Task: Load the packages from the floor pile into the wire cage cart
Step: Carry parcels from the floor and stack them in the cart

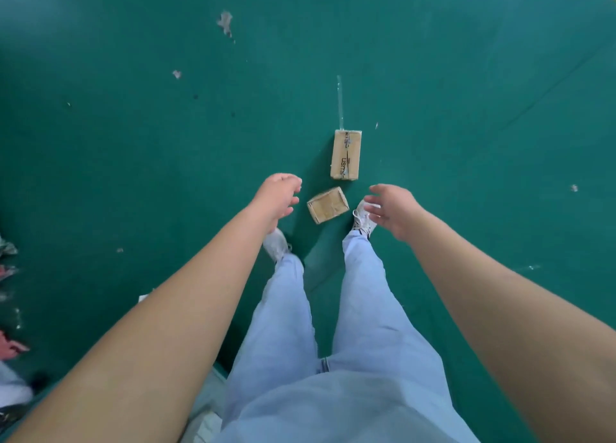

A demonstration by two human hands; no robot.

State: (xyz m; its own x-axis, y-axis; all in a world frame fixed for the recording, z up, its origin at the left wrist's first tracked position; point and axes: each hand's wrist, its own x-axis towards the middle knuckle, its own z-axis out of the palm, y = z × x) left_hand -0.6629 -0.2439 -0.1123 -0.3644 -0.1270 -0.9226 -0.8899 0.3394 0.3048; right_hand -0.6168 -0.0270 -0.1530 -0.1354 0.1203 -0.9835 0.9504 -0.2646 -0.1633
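Observation:
Two taped cardboard packages lie on the green floor in front of my feet. The small, squarish package (328,205) sits between my two hands, apart from both. Just beyond it lies the longer package (346,155), set lengthwise with printed tape on top. My left hand (278,198) hangs to the left of the small package, fingers relaxed and holding nothing. On the other side, my right hand (390,208) is spread with fingers loose and empty. The wire cage cart is not in view.
My legs in light blue trousers and white shoes (363,218) stand just behind the small package. Coloured soft parcels (10,346) lie at the left edge. Paint chips (226,22) mark the green floor (466,109) farther off.

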